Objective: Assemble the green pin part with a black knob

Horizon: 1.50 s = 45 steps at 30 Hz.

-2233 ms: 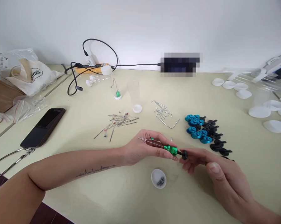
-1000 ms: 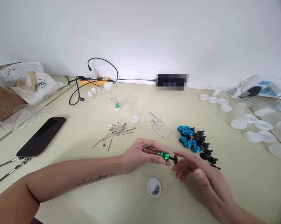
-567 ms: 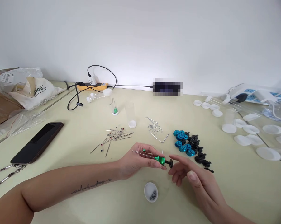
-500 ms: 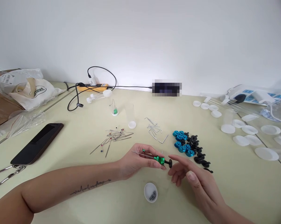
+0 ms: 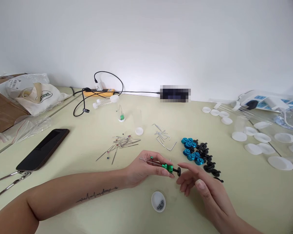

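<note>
1. Head view, the hands: the left hand (image 5: 140, 170) reaches in from the left over a pale worktop (image 5: 107, 214), a line tattoo along its forearm. Its thumb and fingers are closed around a green piece (image 5: 168, 168), held at the centre, above the worktop.
2. Head view, the piece: two thin wires (image 5: 152, 162) run from it back across the palm, with a small green bead on one. A black disc (image 5: 179, 171) on a short stem juts out at the other end, towards the right hand (image 5: 207, 187).
3. Head view, the right hand: its fingers are loosely bent, the thumb well apart from them. The index tip is right by the disc; whether they touch, I cannot tell.
4. Head view, near the hands: below the green piece sits a white dish (image 5: 155, 197) with small grey bits (image 5: 161, 204). Beyond the left hand lie scattered metal rods (image 5: 114, 151) and bent keys (image 5: 172, 147). Beyond the right hand, blue parts (image 5: 191, 157) cluster beside black parts (image 5: 209, 168).
5. Head view, edges: a phone (image 5: 43, 149) lies at left; white caps (image 5: 239, 136) are spread at right.
</note>
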Each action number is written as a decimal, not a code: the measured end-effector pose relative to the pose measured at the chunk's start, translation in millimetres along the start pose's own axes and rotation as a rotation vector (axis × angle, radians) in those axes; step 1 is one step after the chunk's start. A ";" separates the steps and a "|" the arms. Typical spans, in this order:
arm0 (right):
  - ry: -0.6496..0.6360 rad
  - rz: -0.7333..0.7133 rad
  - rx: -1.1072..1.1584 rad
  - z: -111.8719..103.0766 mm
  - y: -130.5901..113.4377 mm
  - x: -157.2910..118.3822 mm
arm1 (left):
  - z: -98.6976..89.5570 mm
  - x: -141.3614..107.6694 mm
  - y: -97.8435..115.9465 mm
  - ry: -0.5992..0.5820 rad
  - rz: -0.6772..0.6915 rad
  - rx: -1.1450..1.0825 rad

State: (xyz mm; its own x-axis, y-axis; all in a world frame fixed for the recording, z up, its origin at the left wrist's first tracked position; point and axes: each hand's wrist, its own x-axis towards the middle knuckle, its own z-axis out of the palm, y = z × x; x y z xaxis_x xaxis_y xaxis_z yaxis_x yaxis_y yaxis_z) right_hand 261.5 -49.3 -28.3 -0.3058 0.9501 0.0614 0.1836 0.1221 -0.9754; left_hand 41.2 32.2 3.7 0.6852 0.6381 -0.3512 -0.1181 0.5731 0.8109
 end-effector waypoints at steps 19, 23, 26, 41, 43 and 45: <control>0.004 0.015 -0.014 -0.1 -1.6 1.4 | -2.5 0.5 -2.8 -0.006 0.018 -0.028; -0.003 0.010 -0.018 0.1 -1.2 1.5 | -3.1 1.9 -3.7 -0.014 0.022 -0.024; 0.006 0.009 -0.012 0.1 -1.0 2.1 | -2.8 2.8 -3.7 -0.004 0.024 -0.029; 0.002 0.045 0.035 1.1 -5.0 4.4 | -2.4 2.7 -2.0 -0.007 0.015 -0.035; 0.003 0.044 0.035 0.8 -5.3 4.4 | -2.2 2.0 -2.2 -0.009 0.014 -0.036; 0.009 0.045 0.038 0.6 -5.2 4.4 | -2.1 1.4 -2.4 -0.007 0.013 -0.036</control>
State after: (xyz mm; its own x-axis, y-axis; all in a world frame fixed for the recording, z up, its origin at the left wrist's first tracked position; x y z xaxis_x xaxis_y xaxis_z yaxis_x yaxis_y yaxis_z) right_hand 258.6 -45.9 -23.1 -0.2896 0.9570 0.0195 0.1615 0.0689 -0.9845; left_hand 41.0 32.8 0.3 0.6888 0.6418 -0.3372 -0.1525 0.5830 0.7980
